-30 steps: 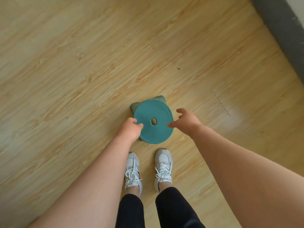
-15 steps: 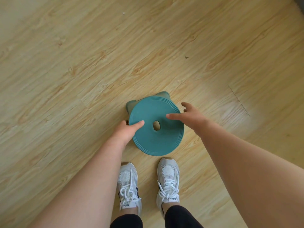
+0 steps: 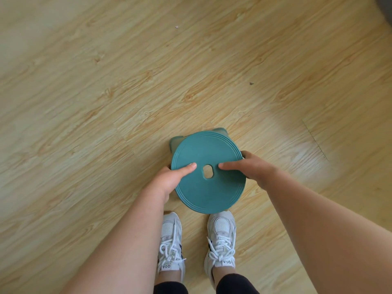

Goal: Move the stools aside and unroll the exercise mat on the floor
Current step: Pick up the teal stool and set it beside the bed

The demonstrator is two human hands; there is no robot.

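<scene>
A teal round stool [image 3: 203, 153] with a small hole in its seat stands on the wooden floor just ahead of my feet. My left hand [image 3: 169, 179] grips the seat's left edge, thumb lying on top and fingers tucked under the rim. My right hand [image 3: 250, 166] holds the right edge the same way, thumb pointing toward the hole. Two of the stool's legs show beyond the far rim. No exercise mat is in view.
My white sneakers [image 3: 170, 240] stand right behind the stool. Light wood-pattern floor [image 3: 127, 92] spreads on all sides. A dark grey wall base [image 3: 386, 5] cuts the top right corner.
Both hands have closed on the seat's edges, thumbs now on top near the hole. The stool looks larger and closer than before.
</scene>
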